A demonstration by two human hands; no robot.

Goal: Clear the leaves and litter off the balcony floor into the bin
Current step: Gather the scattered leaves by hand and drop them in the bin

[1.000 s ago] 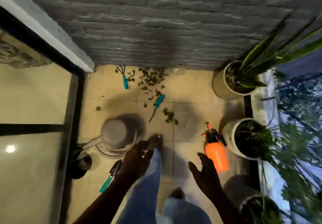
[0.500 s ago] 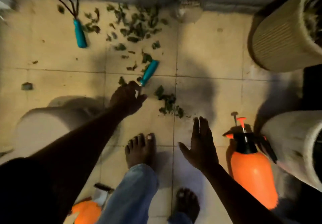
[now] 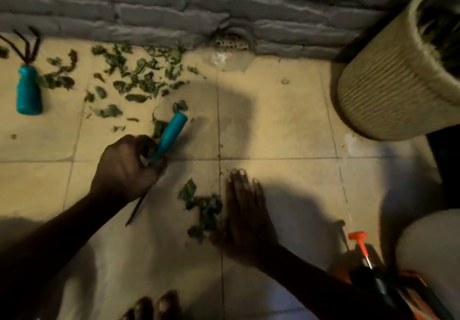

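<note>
— Green and crumpled, that is how the leaves (image 3: pixel 139 78) look: small torn scraps, dark against the pale floor tiles (image 3: pixel 273 125). What else?

— Two patches. The big scatter lies at eleven o'clock, along the foot of the grey brick wall (image 3: pixel 149 13). A smaller clump (image 3: pixel 202 210) sits at the centre, touching the edge of the right hand (image 3: pixel 245 215).

— And the hands?

— The right hand is spread flat, palm down on the tile. The left hand (image 3: pixel 127 167) is closed round a teal-handled tool (image 3: pixel 169 138); the handle points to one o'clock and a thin dark shaft sticks out below the fist.

— Tools, counted?

— Two with teal handles: that one, and a little fork (image 3: pixel 27 88) lying at ten o'clock among the leaves. One orange sprayer (image 3: pixel 368 265) at five o'clock. One ribbed pot (image 3: pixel 388 90) at two o'clock, another pale pot (image 3: pixel 433 250) at four. I see no bin.
</note>
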